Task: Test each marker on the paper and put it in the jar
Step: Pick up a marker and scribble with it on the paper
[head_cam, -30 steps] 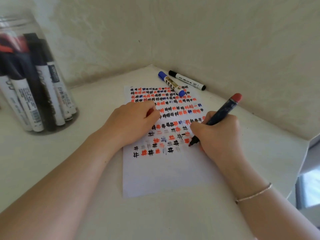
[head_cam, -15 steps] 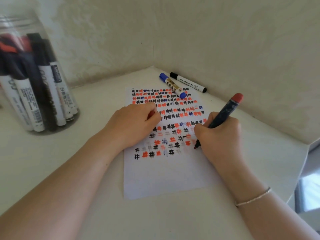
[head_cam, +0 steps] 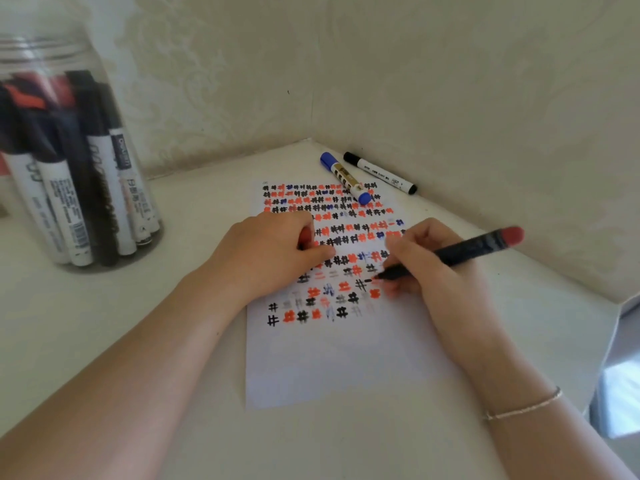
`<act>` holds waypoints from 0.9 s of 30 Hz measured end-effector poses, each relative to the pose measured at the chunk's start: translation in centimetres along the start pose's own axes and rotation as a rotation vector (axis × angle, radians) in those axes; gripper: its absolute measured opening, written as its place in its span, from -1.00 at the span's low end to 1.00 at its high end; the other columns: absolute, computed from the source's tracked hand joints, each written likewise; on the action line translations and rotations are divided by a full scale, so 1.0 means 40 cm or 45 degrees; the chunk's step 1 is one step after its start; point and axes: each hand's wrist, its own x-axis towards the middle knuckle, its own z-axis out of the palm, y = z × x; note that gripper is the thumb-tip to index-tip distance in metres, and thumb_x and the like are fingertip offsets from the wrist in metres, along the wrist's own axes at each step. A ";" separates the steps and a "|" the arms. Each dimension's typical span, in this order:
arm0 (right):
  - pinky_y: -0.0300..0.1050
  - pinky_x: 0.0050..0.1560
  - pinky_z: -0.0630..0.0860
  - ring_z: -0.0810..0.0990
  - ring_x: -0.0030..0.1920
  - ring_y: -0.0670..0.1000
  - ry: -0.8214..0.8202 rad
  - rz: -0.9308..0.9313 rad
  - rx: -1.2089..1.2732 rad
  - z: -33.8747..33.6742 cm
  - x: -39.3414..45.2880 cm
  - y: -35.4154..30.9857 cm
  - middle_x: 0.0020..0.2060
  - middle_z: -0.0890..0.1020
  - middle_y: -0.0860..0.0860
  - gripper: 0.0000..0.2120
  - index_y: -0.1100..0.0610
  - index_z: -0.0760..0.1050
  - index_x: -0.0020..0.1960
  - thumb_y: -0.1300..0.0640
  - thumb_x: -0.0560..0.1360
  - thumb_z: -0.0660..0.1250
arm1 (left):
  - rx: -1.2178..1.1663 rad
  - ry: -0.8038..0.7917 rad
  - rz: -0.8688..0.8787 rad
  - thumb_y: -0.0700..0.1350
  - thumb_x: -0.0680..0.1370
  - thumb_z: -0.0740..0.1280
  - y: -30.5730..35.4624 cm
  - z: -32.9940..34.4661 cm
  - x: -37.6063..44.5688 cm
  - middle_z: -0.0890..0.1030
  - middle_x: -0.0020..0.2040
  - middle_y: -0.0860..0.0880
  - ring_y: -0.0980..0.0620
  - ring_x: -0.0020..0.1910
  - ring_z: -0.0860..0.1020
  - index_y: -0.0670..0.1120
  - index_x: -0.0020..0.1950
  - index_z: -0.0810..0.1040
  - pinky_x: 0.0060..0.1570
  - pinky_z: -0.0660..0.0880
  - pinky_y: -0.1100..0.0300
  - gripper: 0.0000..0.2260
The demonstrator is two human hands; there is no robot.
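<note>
- Your right hand (head_cam: 429, 268) grips the red-ended marker (head_cam: 460, 252); since a moment ago it has tipped flatter, nib at the marks, so this test looks underway.
- Your left hand (head_cam: 273, 251), fingers curled around something red, pins the paper (head_cam: 332, 362).
- Two capped markers (head_cam: 346, 178) wait far right; the jar (head_cam: 69, 161) stands far left on the surface (head_cam: 173, 393).

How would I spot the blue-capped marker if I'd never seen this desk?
Find the sheet of paper covered in little hash marks, then look to its far right corner. The blue-capped marker lies there across the paper's edge. Its neighbour, the black-capped marker, is white and lies off the paper, nearer the wall.
</note>
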 end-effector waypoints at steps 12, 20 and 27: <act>-0.22 -0.51 0.21 0.26 -0.47 0.06 0.157 0.024 -0.327 0.003 0.009 0.020 -0.48 0.34 0.16 -0.83 0.24 0.37 -0.37 0.33 0.34 0.32 | 0.007 0.016 0.031 0.26 0.52 0.24 0.001 0.004 0.001 0.53 -0.29 0.09 0.12 -0.32 0.48 0.04 -0.18 0.43 -0.36 0.33 0.23 -0.70; -0.20 -0.54 0.19 0.23 -0.49 0.01 0.192 -0.088 -0.373 0.008 0.009 0.028 -0.50 0.31 0.13 -0.78 0.42 0.26 -0.35 0.37 0.35 0.28 | -0.017 0.017 0.023 0.25 0.52 0.24 0.001 0.002 -0.001 0.54 -0.27 0.09 0.11 -0.30 0.50 0.04 -0.16 0.44 -0.33 0.38 0.22 -0.71; -0.30 -0.59 0.20 0.26 -0.52 0.02 0.131 0.019 -0.319 0.004 0.006 0.017 -0.47 0.39 0.17 -0.80 0.36 0.33 -0.38 0.36 0.35 0.31 | -0.005 0.022 0.033 0.26 0.51 0.23 -0.002 0.005 0.000 0.54 -0.28 0.09 0.12 -0.31 0.50 0.05 -0.17 0.43 -0.35 0.35 0.23 -0.71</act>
